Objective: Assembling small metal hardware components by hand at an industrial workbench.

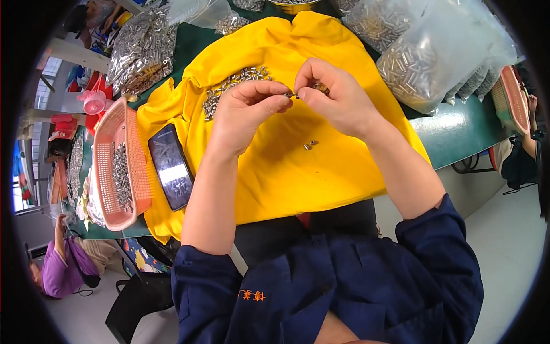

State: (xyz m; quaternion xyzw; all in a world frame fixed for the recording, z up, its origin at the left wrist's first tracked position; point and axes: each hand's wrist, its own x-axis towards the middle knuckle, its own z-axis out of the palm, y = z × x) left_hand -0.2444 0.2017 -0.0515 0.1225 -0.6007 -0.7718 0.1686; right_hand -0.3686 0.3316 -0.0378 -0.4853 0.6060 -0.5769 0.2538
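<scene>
Over a yellow cloth (275,189), my left hand (246,109) and my right hand (338,100) meet fingertip to fingertip. Each is closed in a pinch on a small dark metal part (294,96) between them; its exact kind is too small to tell. Something brassy (322,88) shows among my right fingers, mostly hidden. Beside my left hand lies a heap of small silver metal fittings (243,75). Two loose fittings (310,145) rest on the cloth below my hands.
A dark phone (171,166) lies left on the cloth, next to a pink plastic basket (103,166) holding metal pieces. Clear bags of metal parts (412,71) stand at the back right, another bag (143,51) at the back left. Other people sit at both sides.
</scene>
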